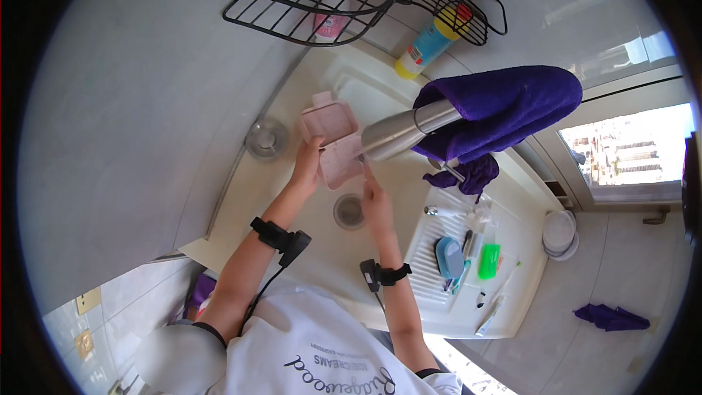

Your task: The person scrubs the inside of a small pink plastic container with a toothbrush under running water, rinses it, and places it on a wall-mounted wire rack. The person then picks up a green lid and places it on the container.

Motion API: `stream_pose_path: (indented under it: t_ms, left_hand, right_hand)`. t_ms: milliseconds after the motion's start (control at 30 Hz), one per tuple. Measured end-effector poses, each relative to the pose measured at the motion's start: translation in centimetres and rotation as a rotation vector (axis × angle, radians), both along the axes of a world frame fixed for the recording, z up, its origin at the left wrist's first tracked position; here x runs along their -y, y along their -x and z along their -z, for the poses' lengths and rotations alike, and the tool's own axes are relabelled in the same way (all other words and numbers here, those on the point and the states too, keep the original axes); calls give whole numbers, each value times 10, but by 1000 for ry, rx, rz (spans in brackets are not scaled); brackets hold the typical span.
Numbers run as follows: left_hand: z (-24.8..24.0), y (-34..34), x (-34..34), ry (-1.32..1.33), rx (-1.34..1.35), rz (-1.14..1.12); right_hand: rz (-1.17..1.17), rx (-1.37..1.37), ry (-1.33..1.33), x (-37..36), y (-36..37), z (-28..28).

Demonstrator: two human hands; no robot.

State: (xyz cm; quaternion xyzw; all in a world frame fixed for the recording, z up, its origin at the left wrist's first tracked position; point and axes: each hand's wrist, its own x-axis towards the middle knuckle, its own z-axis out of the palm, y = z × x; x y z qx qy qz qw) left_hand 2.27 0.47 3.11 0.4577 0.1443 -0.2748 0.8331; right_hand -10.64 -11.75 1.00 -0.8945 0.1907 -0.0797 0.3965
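Note:
My left hand (308, 164) is closed on the left side of a pink hinged plastic box (341, 164), its thumb near the hinge. The lid (328, 121) is folded back, away from me, and the hollow half sits just beside the mouth of a thick metal faucet (395, 135). My right hand (377, 205) is at the box's right edge. Its index finger stretches out to touch the rim, while its other fingers look curled and are partly hidden. Both hands are over the cream sink, left of and above the drain (350, 212).
A purple towel (504, 106) drapes over the faucet. On the ribbed ledge at right lie a blue brush (449, 256), a green block (489, 261) and several toothbrushes. A clear cup (266, 139) stands at the left rim. A black wire rack (314, 11) hangs above, near a yellow-blue bottle (428, 47).

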Motion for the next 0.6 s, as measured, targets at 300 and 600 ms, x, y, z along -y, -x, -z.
stream_pose_path:
  t_ms: [300, 600]
  left_hand:
    - [15, -5, -5, -132, 262, -80]
    - [3, -2, -5, -181, 262, -187]
  right_hand:
    - [-105, -11, -37, -9, 0, -16]
    - [-173, 66, -114, -36, 2, -10]
